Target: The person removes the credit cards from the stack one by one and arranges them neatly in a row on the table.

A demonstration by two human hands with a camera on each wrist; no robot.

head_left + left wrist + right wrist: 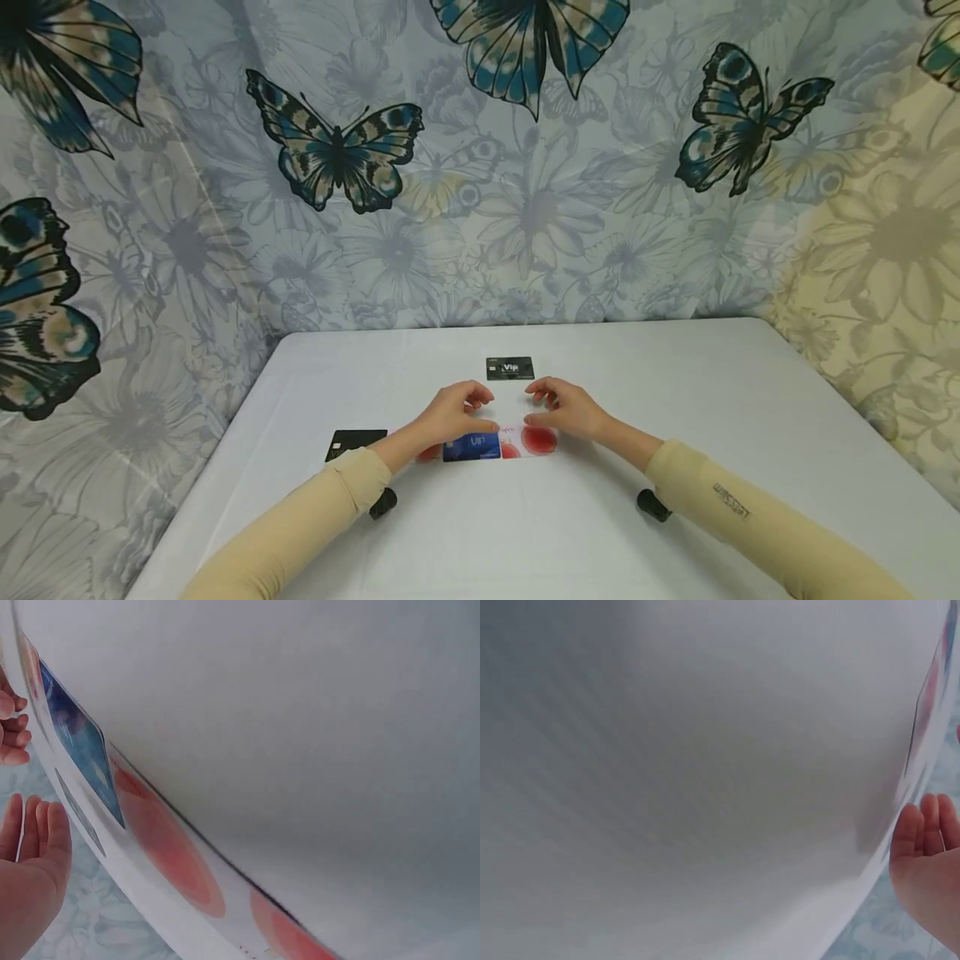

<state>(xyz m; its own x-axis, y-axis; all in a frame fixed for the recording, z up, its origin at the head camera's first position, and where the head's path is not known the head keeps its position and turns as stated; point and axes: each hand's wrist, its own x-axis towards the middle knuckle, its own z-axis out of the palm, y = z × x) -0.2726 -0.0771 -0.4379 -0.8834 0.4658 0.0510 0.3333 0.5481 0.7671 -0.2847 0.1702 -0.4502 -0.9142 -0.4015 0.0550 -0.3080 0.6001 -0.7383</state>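
In the head view my left hand (456, 412) hovers over a row of cards, fingers loosely bent and nothing held. Its thumb overlaps the top edge of a blue VIP card (471, 447); whether it touches is unclear. Facing it, my right hand (572, 410) has its thumb and fingers apart, just above a white card with red circles (540, 441). Beyond both hands lies a black Vip card (510, 368). In the left wrist view the blue card (82, 742) sits beside a red-circled card (169, 840). The right wrist view shows my right hand (930, 862) at its edge.
Another black card (354, 442) lies at the row's left end, partly behind my left forearm. Everything rests on a white-covered table (675, 367). Butterfly-patterned cloth (540, 217) stands behind and at both sides. Small black devices (654, 505) are at my wrists.
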